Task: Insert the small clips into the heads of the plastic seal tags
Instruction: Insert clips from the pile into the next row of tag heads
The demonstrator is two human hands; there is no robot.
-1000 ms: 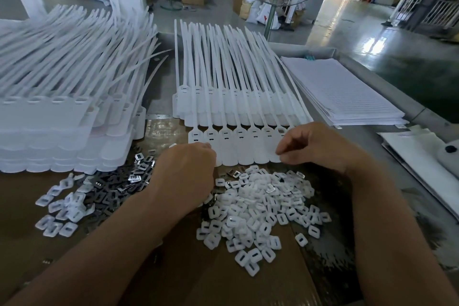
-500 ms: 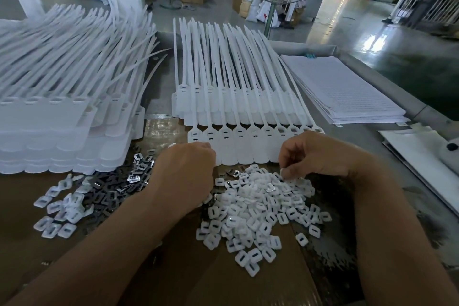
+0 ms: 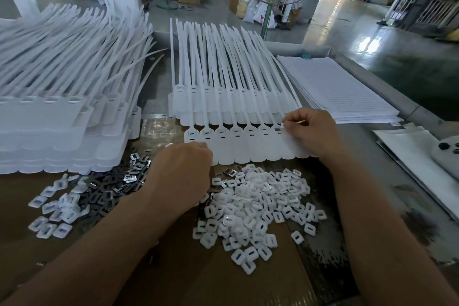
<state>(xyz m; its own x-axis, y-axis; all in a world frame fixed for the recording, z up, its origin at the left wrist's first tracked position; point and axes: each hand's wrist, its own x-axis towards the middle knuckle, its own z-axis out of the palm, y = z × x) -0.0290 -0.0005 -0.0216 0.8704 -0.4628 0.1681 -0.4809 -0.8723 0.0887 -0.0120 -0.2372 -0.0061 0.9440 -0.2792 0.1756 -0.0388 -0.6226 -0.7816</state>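
A row of white plastic seal tags (image 3: 238, 141) lies across the table's middle, heads near me and tails pointing away. My right hand (image 3: 310, 131) pinches a small white clip (image 3: 283, 126) over the head of a tag at the row's right end. My left hand (image 3: 181, 171) rests curled at the row's left end with its fingers hidden; I cannot tell what it holds. A heap of white clips (image 3: 258, 204) lies just in front of the row. Dark metal clips (image 3: 114, 181) are scattered to the left.
A tall stack of white tags (image 3: 62, 112) fills the left side. A second layer of tags (image 3: 223, 97) lies behind the row. A pile of white sheets (image 3: 335, 89) sits at the right, and more white sheets (image 3: 417, 164) lie by the table's right edge.
My right hand dipped to the white clip heap, then rose with a clip to the tag head at the row's right end. My left hand has stayed in place.
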